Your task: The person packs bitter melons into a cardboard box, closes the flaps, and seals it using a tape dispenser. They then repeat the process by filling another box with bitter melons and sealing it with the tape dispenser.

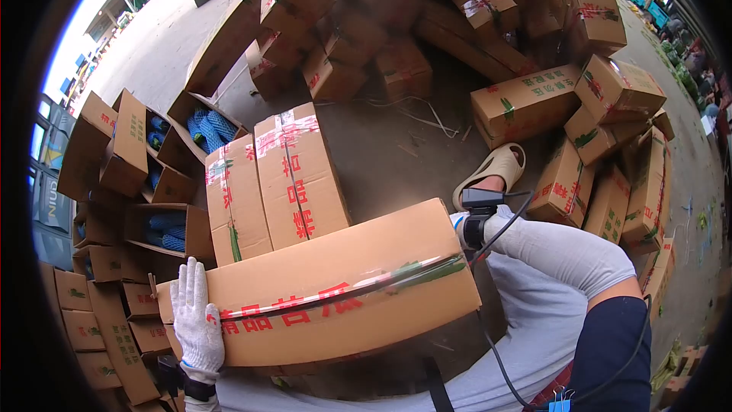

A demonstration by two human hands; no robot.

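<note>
A long closed cardboard box (328, 290) with red lettering and a dark strap lies across in front of me, slightly tilted. My left hand (198, 320), in a white knitted glove, lies flat against its left end with fingers stretched out. My right hand (460, 223) is at the box's far right end. Its fingers are hidden behind the box, so their grip cannot be seen. Just beyond the box are two similar strapped boxes (299, 175) side by side. Whether the long box rests on anything is hidden.
Open boxes with blue-netted produce (212, 130) stand at the left, above stacked closed cartons (80, 320). A large heap of boxes (366, 46) lies ahead, with more boxes (564, 183) at the right. Loose straps (431, 114) lie on the floor near my sandal (507, 168).
</note>
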